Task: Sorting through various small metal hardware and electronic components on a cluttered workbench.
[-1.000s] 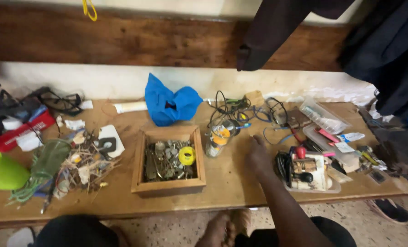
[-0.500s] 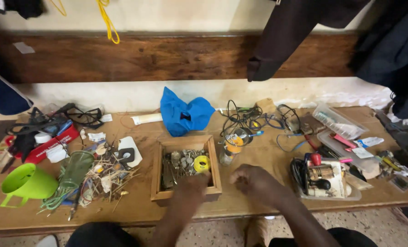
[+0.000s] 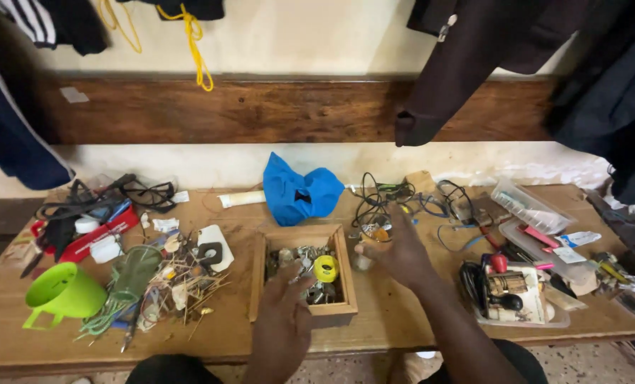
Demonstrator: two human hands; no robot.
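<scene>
Left hand (image 3: pixel 283 321), fingers loosely spread, reaches over the near edge of the wooden box (image 3: pixel 303 274) at lower centre. Right hand (image 3: pixel 395 250), open, hovers just right of the box beside tangled wires (image 3: pixel 381 195). Yellow tape roll (image 3: pixel 325 268) lies inside; blue cloth (image 3: pixel 299 188) behind, on the worktop (image 3: pixel 388 320).

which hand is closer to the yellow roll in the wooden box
Left. The left hand reaches over the near edge of the wooden box, just short of the yellow roll. The right hand is outside the box, beyond its right wall.
</scene>
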